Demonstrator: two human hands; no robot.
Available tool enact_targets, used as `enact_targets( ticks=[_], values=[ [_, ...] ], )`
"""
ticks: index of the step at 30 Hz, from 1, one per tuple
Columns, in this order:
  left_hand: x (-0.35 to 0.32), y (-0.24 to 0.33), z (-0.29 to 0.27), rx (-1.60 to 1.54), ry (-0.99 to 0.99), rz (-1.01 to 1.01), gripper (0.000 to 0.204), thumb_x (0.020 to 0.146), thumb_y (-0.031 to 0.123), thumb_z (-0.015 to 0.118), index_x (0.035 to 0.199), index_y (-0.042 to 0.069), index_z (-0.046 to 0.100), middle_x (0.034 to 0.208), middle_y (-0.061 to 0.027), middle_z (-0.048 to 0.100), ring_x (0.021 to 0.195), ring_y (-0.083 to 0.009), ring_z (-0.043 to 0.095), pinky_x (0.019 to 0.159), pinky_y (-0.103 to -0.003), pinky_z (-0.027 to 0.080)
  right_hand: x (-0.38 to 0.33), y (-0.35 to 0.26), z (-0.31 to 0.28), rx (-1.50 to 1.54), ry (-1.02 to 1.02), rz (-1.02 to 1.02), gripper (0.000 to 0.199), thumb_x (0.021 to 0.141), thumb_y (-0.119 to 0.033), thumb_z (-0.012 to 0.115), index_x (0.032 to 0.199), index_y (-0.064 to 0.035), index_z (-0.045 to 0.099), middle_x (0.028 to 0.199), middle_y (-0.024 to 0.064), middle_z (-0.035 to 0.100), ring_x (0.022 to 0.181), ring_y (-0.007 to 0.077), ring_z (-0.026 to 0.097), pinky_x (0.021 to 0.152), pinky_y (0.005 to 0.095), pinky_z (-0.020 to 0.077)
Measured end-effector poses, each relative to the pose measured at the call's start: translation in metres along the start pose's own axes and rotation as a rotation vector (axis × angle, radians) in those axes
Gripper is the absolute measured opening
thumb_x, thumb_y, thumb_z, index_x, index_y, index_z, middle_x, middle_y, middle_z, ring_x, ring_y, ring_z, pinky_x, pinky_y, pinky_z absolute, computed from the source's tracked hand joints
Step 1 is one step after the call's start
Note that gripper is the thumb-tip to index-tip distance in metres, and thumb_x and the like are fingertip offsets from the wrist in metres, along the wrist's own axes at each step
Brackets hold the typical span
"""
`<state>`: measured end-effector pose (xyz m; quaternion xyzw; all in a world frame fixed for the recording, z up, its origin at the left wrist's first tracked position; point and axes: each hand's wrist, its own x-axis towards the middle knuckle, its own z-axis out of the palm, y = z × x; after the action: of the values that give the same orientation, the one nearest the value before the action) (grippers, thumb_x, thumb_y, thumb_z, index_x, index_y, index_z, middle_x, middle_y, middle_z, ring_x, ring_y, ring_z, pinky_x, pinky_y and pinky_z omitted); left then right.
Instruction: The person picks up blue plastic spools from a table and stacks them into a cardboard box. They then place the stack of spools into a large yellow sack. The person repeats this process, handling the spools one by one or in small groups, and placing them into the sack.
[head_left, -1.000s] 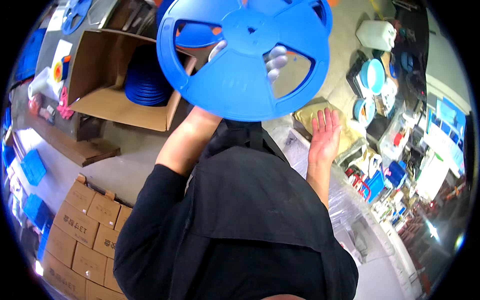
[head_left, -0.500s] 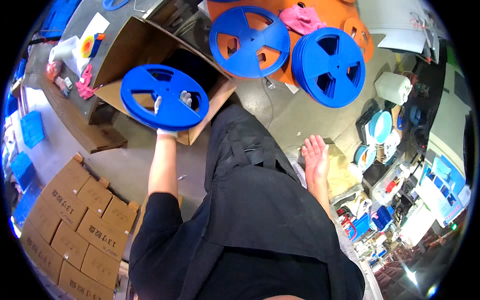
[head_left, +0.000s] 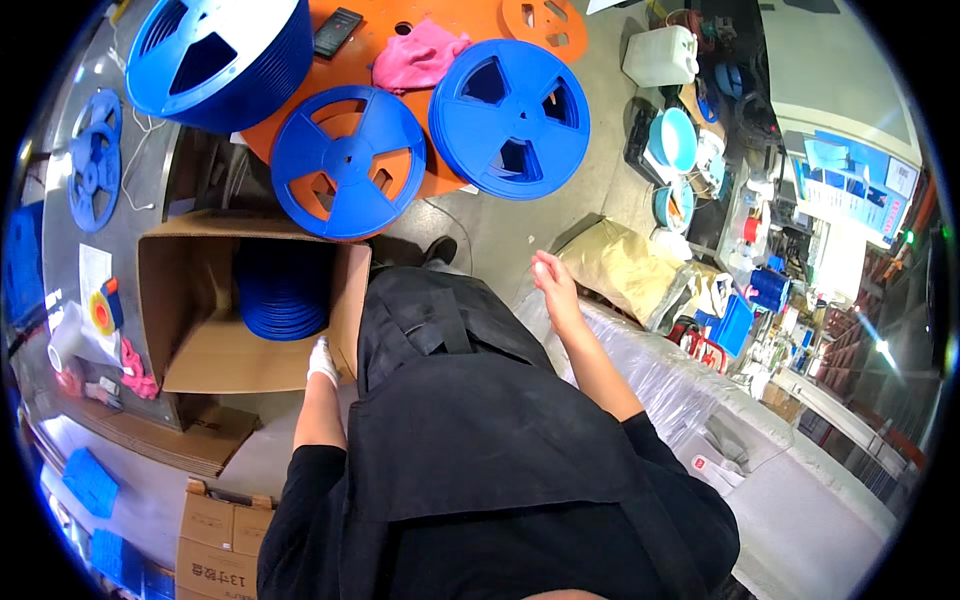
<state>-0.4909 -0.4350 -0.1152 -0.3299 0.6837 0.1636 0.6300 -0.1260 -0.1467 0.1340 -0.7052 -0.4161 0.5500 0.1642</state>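
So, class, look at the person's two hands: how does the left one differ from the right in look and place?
The left hand wears a white glove, while the right hand is bare. The left hand is at the near edge of the open cardboard box, though contact is unclear; the right hand is raised well away from that box. Both forearms come out of black sleeves.
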Motion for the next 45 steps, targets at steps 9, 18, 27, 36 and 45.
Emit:
enact_targets(
  ticks=[9, 18, 27, 36, 45],
  values=[
    [-0.111, 0.084, 0.067, -0.217, -0.226, 0.707, 0.067, 0.092, 0.046, 0.053, 0.147, 0.015, 0.031, 0.145, -0.0154, 0.037, 0.134, -0.0336, 0.036, 0.108, -0.045, 0.029, 0.158, -0.033, 0.057, -1.113, -0.020, -0.855, 0.086, 0.064, -0.034, 0.083, 0.130, 0.0023, 0.043, 0.131, 0.0250, 0.046, 0.128, 0.0372, 0.041, 0.107, 0.0437, 0.0343],
    [-0.138, -0.013, 0.128, -0.205, -0.134, 0.528, 0.060, 0.093, 0.043, 0.052, 0.144, 0.016, 0.036, 0.137, -0.0109, 0.047, 0.123, -0.0266, 0.047, 0.101, -0.040, 0.038, 0.242, -0.039, 0.050, -1.479, -0.432, -0.270, 0.082, 0.062, -0.039, 0.083, 0.127, -0.0019, 0.049, 0.126, 0.0187, 0.052, 0.117, 0.0323, 0.051, 0.097, 0.0392, 0.0458],
    [-0.156, -0.015, 0.176, -0.303, -0.165, 0.552, 0.060, 0.094, 0.041, 0.056, 0.144, 0.014, 0.037, 0.136, -0.0118, 0.047, 0.123, -0.0285, 0.047, 0.102, -0.037, 0.038, 0.253, 0.000, 0.053, -1.459, -0.263, -0.560, 0.082, 0.066, -0.022, 0.077, 0.137, -0.0051, 0.039, 0.136, 0.0228, 0.039, 0.122, 0.0389, 0.045, 0.099, 0.0441, 0.0445],
    [-0.127, 0.050, 0.260, -0.095, -0.479, 0.711, 0.049, 0.096, 0.031, 0.049, 0.141, 0.013, 0.042, 0.125, -0.0068, 0.055, 0.110, -0.0202, 0.053, 0.095, -0.033, 0.041, 0.238, -0.032, 0.050, -1.309, -0.305, -0.312, 0.090, 0.064, -0.029, 0.080, 0.133, 0.0050, 0.033, 0.126, 0.0276, 0.047, 0.116, 0.0397, 0.051, 0.097, 0.0422, 0.0457],
    [-0.098, 0.147, 0.417, -0.520, -0.640, 0.257, 0.060, 0.094, 0.057, 0.040, 0.141, 0.019, 0.039, 0.142, -0.0134, 0.044, 0.130, -0.0323, 0.038, 0.106, -0.049, 0.026, 0.275, -0.051, 0.026, -1.245, -0.504, -0.274, 0.115, 0.059, -0.043, 0.081, 0.141, 0.0085, 0.019, 0.124, 0.0292, 0.053, 0.113, 0.0381, 0.056, 0.096, 0.0395, 0.0461]
  ],
)
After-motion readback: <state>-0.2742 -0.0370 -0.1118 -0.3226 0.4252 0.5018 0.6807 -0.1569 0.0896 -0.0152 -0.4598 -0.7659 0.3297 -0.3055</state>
